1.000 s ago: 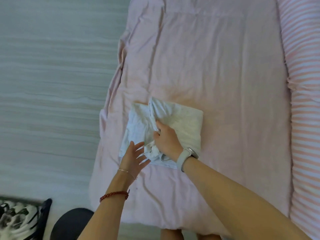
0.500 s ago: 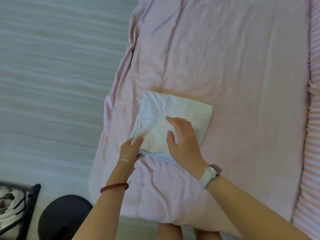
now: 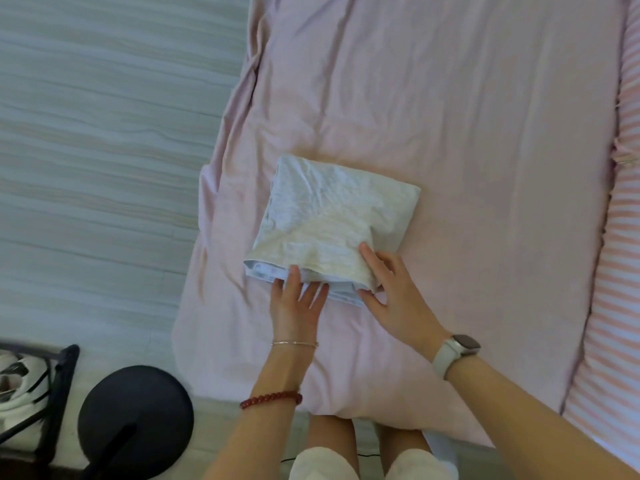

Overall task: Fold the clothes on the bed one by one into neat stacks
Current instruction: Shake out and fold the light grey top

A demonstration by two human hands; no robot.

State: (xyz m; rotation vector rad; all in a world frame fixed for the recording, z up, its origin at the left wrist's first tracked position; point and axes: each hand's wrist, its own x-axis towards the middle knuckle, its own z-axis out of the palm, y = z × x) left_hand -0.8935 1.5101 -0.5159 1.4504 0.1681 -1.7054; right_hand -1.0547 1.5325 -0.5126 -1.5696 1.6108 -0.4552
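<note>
Garment (image 3: 332, 220) already a folded rectangle, lying mid-bed (image 3: 485, 133) near the foot edge. Left hand (image 3: 294, 306) & right hand (image 3: 394, 292), fingers straight, gripping nothing, touch its near edge. No other clothes or stacks visible.

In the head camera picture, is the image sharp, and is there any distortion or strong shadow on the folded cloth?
Head view: the folded white garment and both hands, left hand and right hand, look sharp; light is soft and even, with only faint shadows in the creases of the pink bed cover; wide-angle bending curves the striped edge at right.
</note>
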